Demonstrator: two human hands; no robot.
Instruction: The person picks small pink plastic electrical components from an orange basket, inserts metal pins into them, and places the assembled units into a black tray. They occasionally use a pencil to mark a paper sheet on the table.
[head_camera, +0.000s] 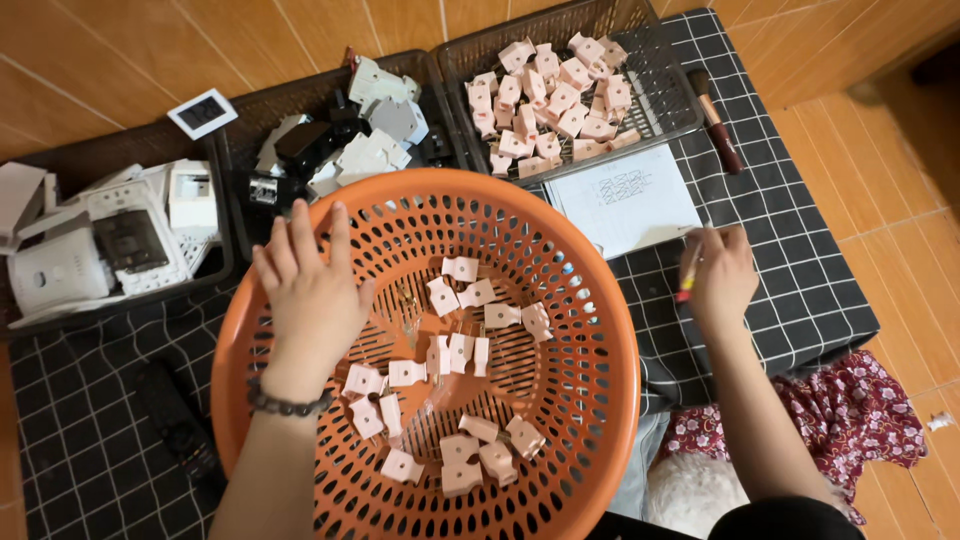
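My left hand (310, 290) is spread flat, fingers apart, over the left inside of a round orange slotted basket (590, 400), holding nothing. Several pale pink plastic pieces (460, 352) lie scattered on the basket's bottom, to the right of and below that hand. My right hand (722, 275) rests on the black checked mat to the basket's right, fingers closed around a red and yellow pen (688, 278), its tip near the lower right corner of a white sheet of paper (625, 198).
Dark crates line the back: one heaped with pink pieces (550, 95), one with white and black parts (350, 135), one with white boxes (110, 235). A brush (714, 120) lies on the checked mat (800, 230). A dark remote (175, 420) sits at the left, flowered cloth (860, 410) at the right.
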